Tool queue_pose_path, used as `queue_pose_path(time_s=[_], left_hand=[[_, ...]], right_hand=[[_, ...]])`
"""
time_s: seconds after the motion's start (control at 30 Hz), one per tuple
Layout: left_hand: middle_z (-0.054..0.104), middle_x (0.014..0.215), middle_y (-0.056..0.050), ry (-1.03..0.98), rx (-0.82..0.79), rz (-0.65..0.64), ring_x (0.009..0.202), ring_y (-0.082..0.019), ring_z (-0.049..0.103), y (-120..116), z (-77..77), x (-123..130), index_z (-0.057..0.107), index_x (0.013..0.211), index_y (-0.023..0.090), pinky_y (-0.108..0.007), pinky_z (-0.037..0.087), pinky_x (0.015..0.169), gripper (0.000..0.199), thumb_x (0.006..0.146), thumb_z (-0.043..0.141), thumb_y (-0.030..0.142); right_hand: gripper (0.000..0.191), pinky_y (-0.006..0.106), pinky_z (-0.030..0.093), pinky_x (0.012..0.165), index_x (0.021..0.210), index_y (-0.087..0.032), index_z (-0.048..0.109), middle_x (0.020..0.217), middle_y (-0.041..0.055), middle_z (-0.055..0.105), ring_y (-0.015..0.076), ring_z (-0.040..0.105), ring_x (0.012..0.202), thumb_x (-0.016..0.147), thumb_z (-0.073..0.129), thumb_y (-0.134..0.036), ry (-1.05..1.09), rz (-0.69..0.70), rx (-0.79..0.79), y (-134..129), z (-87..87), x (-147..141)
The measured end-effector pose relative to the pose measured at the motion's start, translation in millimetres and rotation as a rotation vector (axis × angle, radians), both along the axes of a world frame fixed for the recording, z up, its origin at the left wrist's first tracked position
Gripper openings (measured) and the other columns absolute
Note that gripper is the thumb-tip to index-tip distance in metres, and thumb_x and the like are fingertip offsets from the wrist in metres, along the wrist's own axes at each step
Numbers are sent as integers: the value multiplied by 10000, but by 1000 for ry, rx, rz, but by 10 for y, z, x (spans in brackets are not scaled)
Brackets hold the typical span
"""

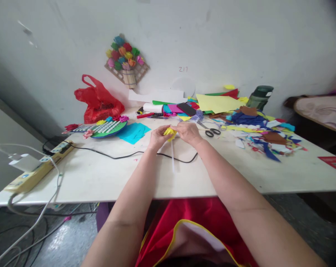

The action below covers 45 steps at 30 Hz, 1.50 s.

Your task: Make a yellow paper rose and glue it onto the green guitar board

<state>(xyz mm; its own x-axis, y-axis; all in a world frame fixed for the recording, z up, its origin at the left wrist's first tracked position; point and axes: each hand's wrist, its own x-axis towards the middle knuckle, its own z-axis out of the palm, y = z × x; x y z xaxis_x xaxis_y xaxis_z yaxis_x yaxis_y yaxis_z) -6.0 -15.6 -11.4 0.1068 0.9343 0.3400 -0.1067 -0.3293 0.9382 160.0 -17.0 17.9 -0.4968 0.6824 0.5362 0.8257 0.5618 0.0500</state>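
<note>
Paper piece [170,132], yellow, is above the counter [106,178], pinched by left hand [158,138]; right hand [189,133] meets its edge, grip unclear. Shaping appears underway; next move calls for light, steady pressure.

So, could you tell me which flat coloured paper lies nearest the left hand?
The bright blue paper, just left of the left hand; the pale yellow sheet lies beyond the right hand.

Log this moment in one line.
left hand: holding yellow crumpled piece; right hand: fingers against it; scissors: on table, right of hands; phone: beyond hands, among coloured paper
</note>
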Motion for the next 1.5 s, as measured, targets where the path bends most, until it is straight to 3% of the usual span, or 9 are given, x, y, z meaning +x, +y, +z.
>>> queue_pose_path(time_s=[0.17,0.23,0.43,0.57,0.83,1.07,1.27,1.4,1.5], left_hand=[[689,879,-44,-6,-28,-32,864,-185,624,-17,20,-55,611,1137,152,-302,470,812,630,544,778,284],[684,841,-33,-49,-50,1,853,-169,622,7,15,-97,623,1137,161,-283,464,799,536,634,701,328],[692,773,-61,-133,-258,-73,757,-167,642,101,-31,-199,684,958,125,-280,479,740,421,611,725,359],[692,745,-67,-85,-262,-166,702,-153,636,100,-43,-235,697,824,114,-257,478,678,340,603,755,365],[677,678,-56,-49,-285,-213,645,-140,629,70,-20,-272,667,731,110,-242,486,629,368,582,774,428],[648,614,-20,-41,-227,-117,564,-105,587,72,16,-259,642,670,130,-237,481,611,396,552,777,483],[632,604,-7,-103,-191,75,572,-108,579,58,76,-253,642,642,137,-265,500,645,454,467,793,528],[624,601,-5,-144,-161,203,584,-105,572,78,95,-266,646,645,134,-264,499,656,469,449,792,534],[612,586,-2,-156,-132,283,580,-102,560,136,60,-283,638,634,131,-259,491,648,459,459,784,530]], right_hand=[[404,272,313,610,1118,-283,682,852,57,685,179,569,802,846,414,-150,33,2,-18,41,-11,29],[396,269,325,619,1114,-279,685,860,55,693,175,579,807,853,415,-156,45,16,-29,56,-15,35],[357,260,353,647,1092,-295,695,918,39,714,168,604,833,847,464,-175,51,64,-89,63,-11,42],[346,253,350,631,1079,-303,700,917,29,720,161,610,819,832,493,-176,45,67,-124,44,13,39],[341,238,358,621,1044,-311,714,890,7,729,147,610,790,802,534,-154,97,128,-112,95,-29,40],[309,279,392,679,1061,-277,708,918,35,706,184,583,862,856,487,-210,129,150,-33,113,-104,-2],[318,352,372,843,1075,-188,683,1068,92,642,234,492,979,860,458,-255,194,132,256,-9,-63,-49],[307,320,372,744,927,-148,705,864,99,654,219,523,853,850,419,-230,151,12,177,-52,-67,-64],[304,305,370,719,947,-155,696,899,99,654,219,540,877,825,423,-204,128,-121,52,-20,-115,-52]])
